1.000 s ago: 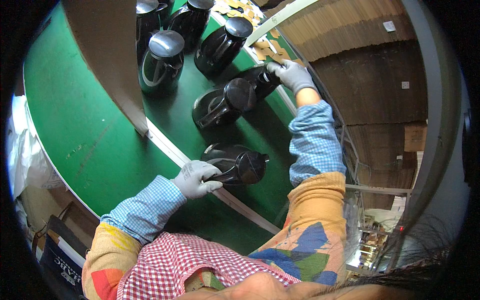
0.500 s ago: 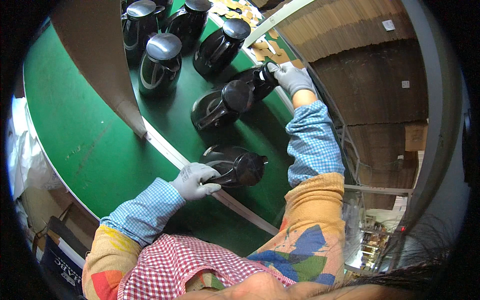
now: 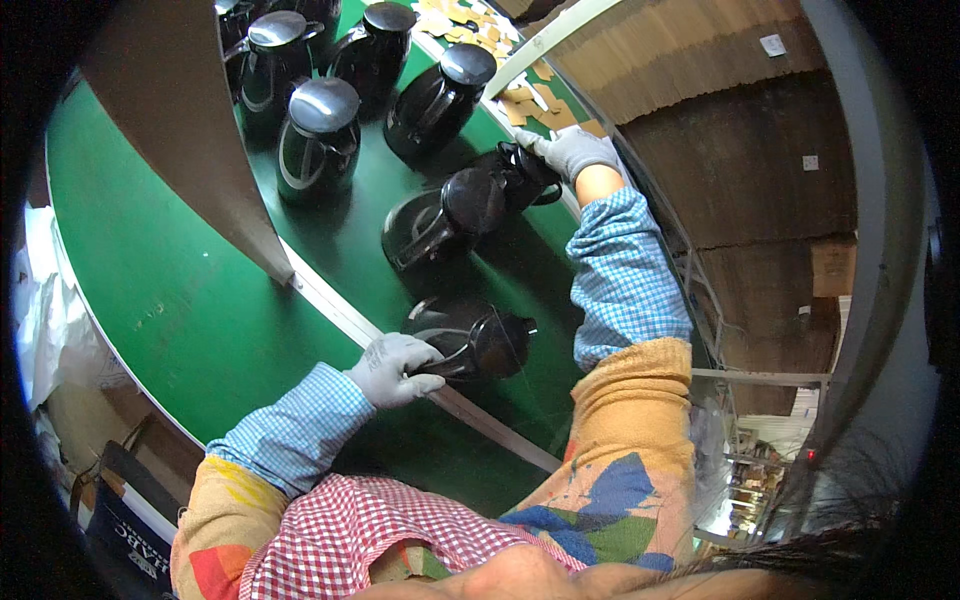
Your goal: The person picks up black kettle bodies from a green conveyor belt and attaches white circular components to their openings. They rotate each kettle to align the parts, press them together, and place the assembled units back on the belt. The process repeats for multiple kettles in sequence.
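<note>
My left hand (image 3: pixel 397 370), in a light grey glove, is closed around the handle of a glossy black thermos jug (image 3: pixel 487 342) nearest me. That jug stands over the white strip's far side on the green table. Farther off at the right, my gloved right hand (image 3: pixel 572 152) reaches over the top of another black jug (image 3: pixel 522 172), its forefinger stretched out. This jug's handle loop sticks out to the right, below the hand. Between the two hands stands a third black jug (image 3: pixel 440 220), which partly hides the one at my right hand.
Several more black jugs with shiny lids (image 3: pixel 325 105) stand farther back. A brown panel (image 3: pixel 190 120) rises at the left beside a white divider strip (image 3: pixel 330 305). Small cardboard pieces (image 3: pixel 535 105) lie along the far right edge; stacked brown cardboard (image 3: pixel 740 160) is beyond.
The jug at my right hand has turned, so its handle now shows at the right. My right hand has shifted slightly left and its forefinger has straightened. My left hand keeps its grip.
</note>
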A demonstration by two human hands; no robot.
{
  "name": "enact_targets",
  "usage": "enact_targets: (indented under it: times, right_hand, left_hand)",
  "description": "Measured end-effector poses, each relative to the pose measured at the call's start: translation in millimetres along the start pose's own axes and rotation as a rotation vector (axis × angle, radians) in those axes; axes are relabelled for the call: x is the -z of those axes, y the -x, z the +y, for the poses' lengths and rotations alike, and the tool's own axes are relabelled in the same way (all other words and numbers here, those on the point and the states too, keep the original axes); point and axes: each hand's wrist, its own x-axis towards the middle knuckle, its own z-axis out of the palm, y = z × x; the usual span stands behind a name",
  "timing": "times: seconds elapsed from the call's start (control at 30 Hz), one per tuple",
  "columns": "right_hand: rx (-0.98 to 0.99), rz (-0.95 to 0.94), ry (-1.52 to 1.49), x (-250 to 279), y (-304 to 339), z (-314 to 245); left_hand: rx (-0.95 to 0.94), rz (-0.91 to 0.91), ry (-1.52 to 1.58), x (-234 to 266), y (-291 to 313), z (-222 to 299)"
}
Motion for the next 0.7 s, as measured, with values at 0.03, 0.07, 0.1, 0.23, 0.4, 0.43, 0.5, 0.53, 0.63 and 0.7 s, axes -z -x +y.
enact_targets:
  times: [0.03, 0.07, 0.1, 0.23, 0.4, 0.43, 0.5, 0.53, 0.63, 0.7]
  right_hand:
    - [0.045, 0.086, -0.068, 9, -1, -5]
    - [0.090, 0.172, -0.137, 20, -4, -13]
    - [0.135, 0.254, -0.202, 28, -1, -26]
    - [0.444, 0.717, -0.250, 19, -52, -75]
    - [0.446, 0.350, -0.221, 33, -67, -111]
    - [0.480, 0.318, -0.290, 35, -71, -110]
    - [0.538, 0.249, -0.423, 35, -81, -100]
    - [0.570, 0.273, -0.509, 29, -85, -94]
    - [0.548, 0.361, -0.500, 22, -76, -94]
    - [0.545, 0.404, -0.476, 13, -81, -94]
  left_hand:
    - [0.017, -0.013, -0.004, 0, 0, 1]
    - [0.040, -0.024, -0.019, 2, 1, 1]
    - [0.065, -0.034, -0.030, 6, -1, 6]
    - [0.014, -0.012, 0.000, 3, -4, 8]
    - [0.018, -0.021, -0.013, 1, -1, 4]
    - [0.021, -0.030, -0.010, 2, 0, 3]
    - [0.061, -0.059, -0.006, 3, 0, 6]
    - [0.079, -0.076, 0.000, 2, 0, 7]
    - [-0.033, 0.021, 0.001, -1, -2, -1]
    - [-0.003, -0.029, 0.011, 0, -1, -1]
